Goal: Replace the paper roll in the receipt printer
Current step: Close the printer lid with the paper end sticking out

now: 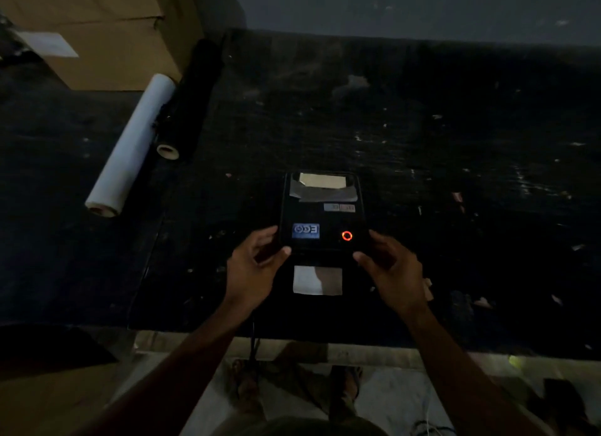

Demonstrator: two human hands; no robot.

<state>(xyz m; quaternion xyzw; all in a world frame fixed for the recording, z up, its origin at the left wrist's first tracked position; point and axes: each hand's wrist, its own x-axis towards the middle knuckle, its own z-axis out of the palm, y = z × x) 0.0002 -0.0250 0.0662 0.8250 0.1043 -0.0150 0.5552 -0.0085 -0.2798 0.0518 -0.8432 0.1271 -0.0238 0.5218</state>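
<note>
A black receipt printer (322, 214) sits on the dark table in the middle of the view, with a blue label and a glowing red ring on its near part. White paper (322, 180) shows at its far end. A strip of receipt paper (317, 280) sticks out of the near side, between my hands. My left hand (252, 269) grips the printer's near left corner, thumb on top. My right hand (392, 269) holds the near right corner the same way.
A long white roll (130, 146) and a black roll (187, 107) lie at the left on the dark table (455, 175). A cardboard box (107, 32) stands at the back left. A cable hangs over the near table edge. Paper scraps litter the right side.
</note>
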